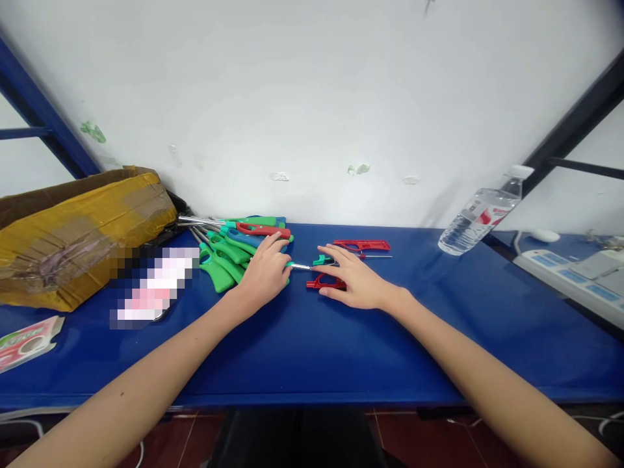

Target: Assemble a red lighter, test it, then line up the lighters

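Water bottle (480, 211) (tilted), cardboard box (88, 240)

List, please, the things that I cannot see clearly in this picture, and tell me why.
All in the head view:
- Far end of the lower red part: under the right hand.
- Grip of the left hand: behind its own back and fingers.
- Bottom inside the box: behind its near wall.
- Rest of the printed card: cut by the left edge.
- Bottle label's small print: too small.

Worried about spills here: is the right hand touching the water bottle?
Apart: the head view shows blue table between the right hand and the water bottle.
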`<state>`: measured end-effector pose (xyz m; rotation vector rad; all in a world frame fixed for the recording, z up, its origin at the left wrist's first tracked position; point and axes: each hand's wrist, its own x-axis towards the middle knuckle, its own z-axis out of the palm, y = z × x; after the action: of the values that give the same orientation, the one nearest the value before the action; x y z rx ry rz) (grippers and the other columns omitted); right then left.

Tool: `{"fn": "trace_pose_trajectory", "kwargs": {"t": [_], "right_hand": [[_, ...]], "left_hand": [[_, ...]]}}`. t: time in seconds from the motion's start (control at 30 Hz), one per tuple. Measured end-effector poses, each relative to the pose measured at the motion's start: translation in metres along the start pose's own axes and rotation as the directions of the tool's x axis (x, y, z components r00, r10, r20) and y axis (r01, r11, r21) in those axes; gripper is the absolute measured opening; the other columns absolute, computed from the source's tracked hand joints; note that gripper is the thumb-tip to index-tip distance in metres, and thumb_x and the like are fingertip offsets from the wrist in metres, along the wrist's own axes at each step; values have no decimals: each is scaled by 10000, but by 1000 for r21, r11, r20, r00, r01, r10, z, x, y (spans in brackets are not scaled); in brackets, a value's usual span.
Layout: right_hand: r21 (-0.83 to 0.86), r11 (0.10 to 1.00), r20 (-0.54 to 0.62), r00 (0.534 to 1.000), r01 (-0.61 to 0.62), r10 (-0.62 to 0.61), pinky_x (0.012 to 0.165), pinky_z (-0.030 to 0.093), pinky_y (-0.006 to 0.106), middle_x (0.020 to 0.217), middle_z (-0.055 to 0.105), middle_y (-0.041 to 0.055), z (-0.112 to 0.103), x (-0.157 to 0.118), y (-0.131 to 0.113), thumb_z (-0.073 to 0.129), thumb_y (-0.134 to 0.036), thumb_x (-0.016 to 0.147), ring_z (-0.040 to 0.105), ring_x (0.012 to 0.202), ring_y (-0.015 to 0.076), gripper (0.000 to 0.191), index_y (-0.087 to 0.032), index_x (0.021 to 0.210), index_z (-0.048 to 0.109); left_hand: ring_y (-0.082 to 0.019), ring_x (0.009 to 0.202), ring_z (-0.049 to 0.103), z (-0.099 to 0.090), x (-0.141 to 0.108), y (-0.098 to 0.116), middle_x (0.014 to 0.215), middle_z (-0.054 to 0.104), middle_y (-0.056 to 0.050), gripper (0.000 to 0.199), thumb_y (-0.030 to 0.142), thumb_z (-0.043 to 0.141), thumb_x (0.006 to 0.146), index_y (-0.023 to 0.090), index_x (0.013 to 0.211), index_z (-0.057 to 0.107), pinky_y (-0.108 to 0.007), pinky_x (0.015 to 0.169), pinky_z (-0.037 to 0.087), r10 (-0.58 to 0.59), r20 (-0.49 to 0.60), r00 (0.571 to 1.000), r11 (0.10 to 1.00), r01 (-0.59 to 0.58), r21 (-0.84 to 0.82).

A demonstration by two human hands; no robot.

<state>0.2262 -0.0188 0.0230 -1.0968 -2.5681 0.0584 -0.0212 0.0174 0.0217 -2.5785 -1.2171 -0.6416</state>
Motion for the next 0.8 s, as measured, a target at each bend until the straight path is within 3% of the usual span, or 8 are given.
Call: {"fn": "trace_pose_trajectory", "kwargs": {"t": [0.23, 0.53, 0.67, 0.8], "right_hand": [[-1, 1000, 21, 1000, -8, 8, 1189, 278, 561, 1586, 345, 162, 4, 0, -1, 576, -545, 912, 250, 1488, 355, 585, -199, 1384, 584], [35, 999, -2, 1000, 1, -1, 1171, 303, 589, 1581, 364, 130, 1, 0, -2, 567, -546, 915, 273, 1480, 357, 563, -251, 1394, 568], [18, 998, -97, 993, -58, 60, 1144, 346, 590, 1546, 409, 155, -10, -3, 16, 530, -487, 948, 330, 1452, 358, 470, -217, 1321, 623], [-59, 983, -212, 964, -175, 159, 1114, 386, 579, 1449, 506, 153, -21, -10, 51, 528, -389, 948, 436, 1372, 354, 368, -196, 1218, 687]], "left_hand": [[-330, 1347, 470, -3, -1, 5, 1219, 672, -127, 227, 152, 553, 872, 179, 922, 773, -615, 1189, 246, -14, 16, 1000, 999, 15, -34], [-324, 1328, 491, 0, 0, 5, 1182, 695, -96, 250, 170, 543, 909, 224, 1003, 768, -643, 1169, 251, 41, 17, 999, 997, -40, -68], [-327, 1344, 471, -1, -2, 4, 1211, 677, -108, 273, 173, 518, 926, 206, 1082, 741, -641, 1175, 235, 87, 19, 996, 996, -87, 9], [-312, 1334, 484, -5, -1, 7, 1189, 682, -110, 277, 228, 482, 969, 183, 1093, 725, -628, 1190, 220, 110, -20, 994, 994, -109, 17]]}}
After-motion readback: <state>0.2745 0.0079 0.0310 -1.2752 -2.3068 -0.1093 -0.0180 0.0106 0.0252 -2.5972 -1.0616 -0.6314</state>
